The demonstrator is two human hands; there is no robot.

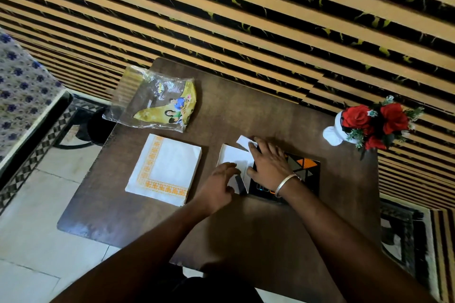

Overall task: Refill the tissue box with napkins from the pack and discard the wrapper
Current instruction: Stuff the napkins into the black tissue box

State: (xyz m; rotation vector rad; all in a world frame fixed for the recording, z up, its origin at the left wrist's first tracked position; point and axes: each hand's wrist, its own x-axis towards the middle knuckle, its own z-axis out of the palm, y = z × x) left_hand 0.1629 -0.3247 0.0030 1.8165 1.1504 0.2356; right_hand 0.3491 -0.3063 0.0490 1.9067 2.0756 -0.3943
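Observation:
A black tissue box (pixel 304 167) with orange and grey triangles lies flat on the brown table (pixel 246 110), its white end flaps (pixel 231 155) spread open to the left. My right hand (pixel 269 163) presses flat on the box top, a bangle on the wrist. My left hand (pixel 218 183) rests on the lower white flap at the box's open end. A stack of white napkins (pixel 167 167) with orange borders lies to the left of the box. The empty clear and yellow wrapper (pixel 155 101) lies crumpled at the table's far left corner.
A white vase of red artificial roses (pixel 369 125) stands at the table's right far edge. A striped wall panel runs behind the table. To the left are a patterned cloth surface (pixel 19 86), a black stool base (pixel 91 128) and tiled floor.

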